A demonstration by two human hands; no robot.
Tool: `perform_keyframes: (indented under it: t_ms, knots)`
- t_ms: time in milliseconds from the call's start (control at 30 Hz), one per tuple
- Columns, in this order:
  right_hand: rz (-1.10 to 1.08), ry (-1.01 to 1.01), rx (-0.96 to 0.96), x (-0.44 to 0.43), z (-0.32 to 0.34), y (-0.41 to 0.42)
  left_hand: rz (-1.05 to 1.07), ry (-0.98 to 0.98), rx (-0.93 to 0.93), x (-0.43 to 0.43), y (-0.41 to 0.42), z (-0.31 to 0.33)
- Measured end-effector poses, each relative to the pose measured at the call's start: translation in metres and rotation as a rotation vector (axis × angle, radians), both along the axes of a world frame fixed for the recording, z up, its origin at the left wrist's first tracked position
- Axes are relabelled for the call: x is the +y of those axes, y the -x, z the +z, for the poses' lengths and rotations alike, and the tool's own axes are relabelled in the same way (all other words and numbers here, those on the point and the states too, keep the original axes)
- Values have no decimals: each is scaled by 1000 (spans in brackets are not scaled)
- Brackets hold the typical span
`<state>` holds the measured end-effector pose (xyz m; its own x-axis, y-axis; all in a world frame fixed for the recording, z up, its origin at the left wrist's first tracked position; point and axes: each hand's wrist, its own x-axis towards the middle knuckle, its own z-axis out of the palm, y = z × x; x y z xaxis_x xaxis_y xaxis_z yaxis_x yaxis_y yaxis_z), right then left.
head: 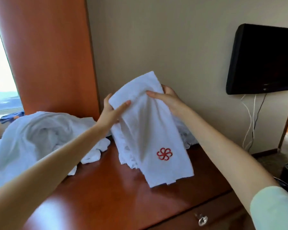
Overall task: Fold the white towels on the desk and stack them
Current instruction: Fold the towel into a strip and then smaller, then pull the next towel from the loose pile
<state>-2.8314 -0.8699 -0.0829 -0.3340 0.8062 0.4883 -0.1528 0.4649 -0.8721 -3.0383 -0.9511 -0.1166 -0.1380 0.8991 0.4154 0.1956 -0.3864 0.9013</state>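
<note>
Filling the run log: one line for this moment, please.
left hand: holds towel | right hand: holds towel | towel: raised over desk | pile: crumpled

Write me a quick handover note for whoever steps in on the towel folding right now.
Left hand: grips the towel at its upper left edge.
Right hand: grips its upper right edge.
The towel is lifted, its lower end lying on the desk.
Done: no folded stack in view.
To do: fold this towel, then the crumpled pile at the desk's left, and stack them.
</note>
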Motion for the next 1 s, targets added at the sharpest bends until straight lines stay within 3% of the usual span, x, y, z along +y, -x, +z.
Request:
perform_keyframes:
  t_ms: [100,167,333,500,800,1000]
  knots:
    - [-66,-36,-2,24,33,-10,-178,168,0,24,-21,-30]
    - [-113,-45,18,42,52,-19,-214,153,44,40,-39,-44]
    - [-175,11,61,105,75,-35,-106,-38,-115,99,-71,-46]
    - [-229,88,-16,181,62,-33,-16,37,-153,172,-77,-41]
    - [-293,175,-211,311,-53,10,171,109,215,231,-61,-108]
    - [-206,340,20,353,-105,27,222,-16,373,240,-56,-125]
